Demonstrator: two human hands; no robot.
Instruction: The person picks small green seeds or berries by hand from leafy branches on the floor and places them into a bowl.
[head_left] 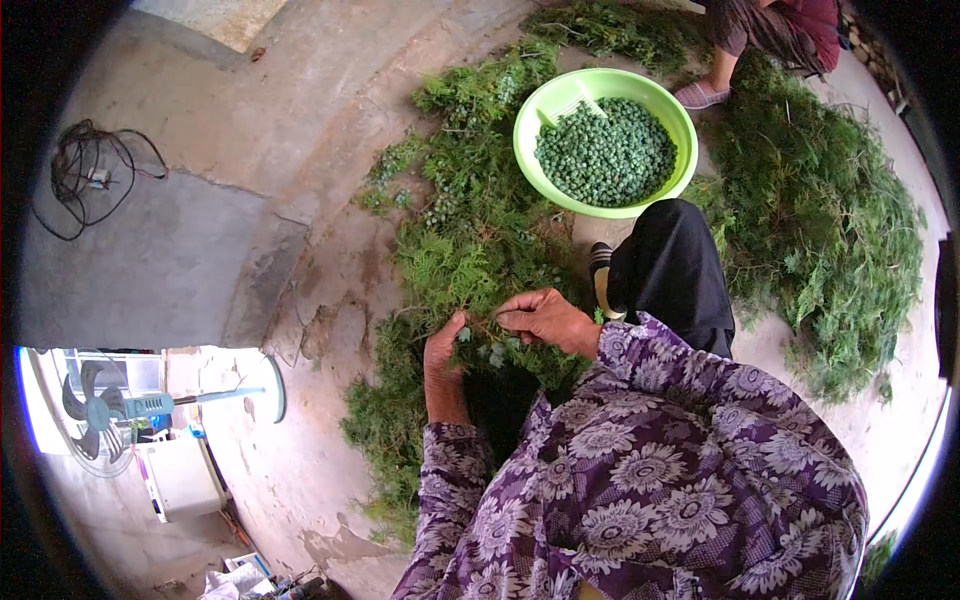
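Observation:
My left hand [444, 352] is closed on the stem of a green evergreen sprig [455, 265], whose flat, scaly leaves fan out beyond my fingers. Just to its right, my right hand [548, 318] pinches at the same sprig with thumb and forefinger; whatever lies between the fingertips is too small to make out. A few pale green cones [495, 352] hang close below the hands. Beyond my knee stands a light green plastic basin [684, 130], holding a heap of small round bluish-green cones [607, 152].
Cut evergreen branches [820, 220] lie piled on the right, with more [470, 130] left of the basin. At the top right sits another person [770, 35], partly cut off. A standing fan [100, 410] and a coiled black cable [90, 175] are on the left.

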